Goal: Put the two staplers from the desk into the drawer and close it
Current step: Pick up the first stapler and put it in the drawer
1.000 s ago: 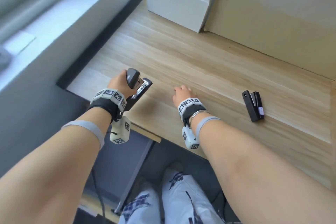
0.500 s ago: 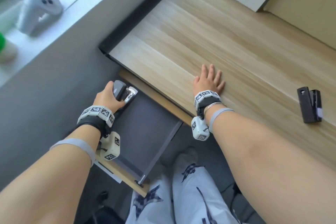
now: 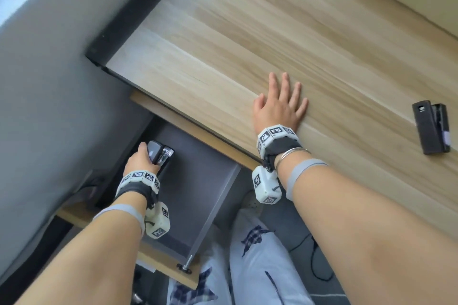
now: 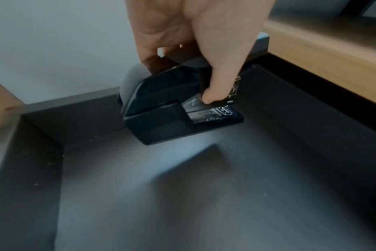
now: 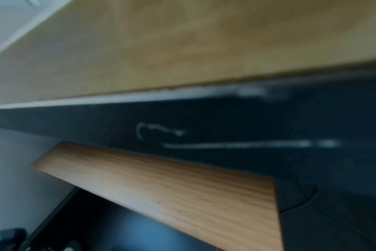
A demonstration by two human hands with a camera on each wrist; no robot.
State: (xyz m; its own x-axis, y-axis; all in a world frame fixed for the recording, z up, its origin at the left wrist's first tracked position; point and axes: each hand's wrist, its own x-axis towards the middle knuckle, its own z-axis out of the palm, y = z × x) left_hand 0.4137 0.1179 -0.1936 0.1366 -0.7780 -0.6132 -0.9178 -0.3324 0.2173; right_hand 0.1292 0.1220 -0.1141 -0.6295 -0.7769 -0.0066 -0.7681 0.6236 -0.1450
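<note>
**Wood desk, open drawer, one stapler going in**

Wood-grain desk (image 3: 272,39) fills the upper right of the head view, its near edge running on a slant from the left middle down to the right. Grey wall (image 3: 49,82) takes up the left side, with a black strip along the desk's far-left edge. Below the desk edge, in the lower left centre, the dark grey drawer (image 3: 198,181) stands pulled out, its wooden front panel at the bottom of the frame and a metal rail along its right side. White trousers with a dark checked pattern (image 3: 257,267) show at the bottom centre, and a black cable (image 3: 314,262) lies on the floor beside them.

Right hand (image 3: 280,106) lies flat on the desk near its edge, fingers straight and slightly spread, holding nothing. Its wrist view is blurred and shows only the desk's underside and the drawer front.

Left hand (image 4: 195,42) is inside the drawer near its back left corner, fingers and thumb curled around a black stapler (image 4: 161,115). Whether the stapler's base touches the drawer floor cannot be told. Nothing else lies on the drawer floor in view.

A second black stapler (image 3: 431,126) lies on the desk at the right edge of the frame, well apart from the right hand.
</note>
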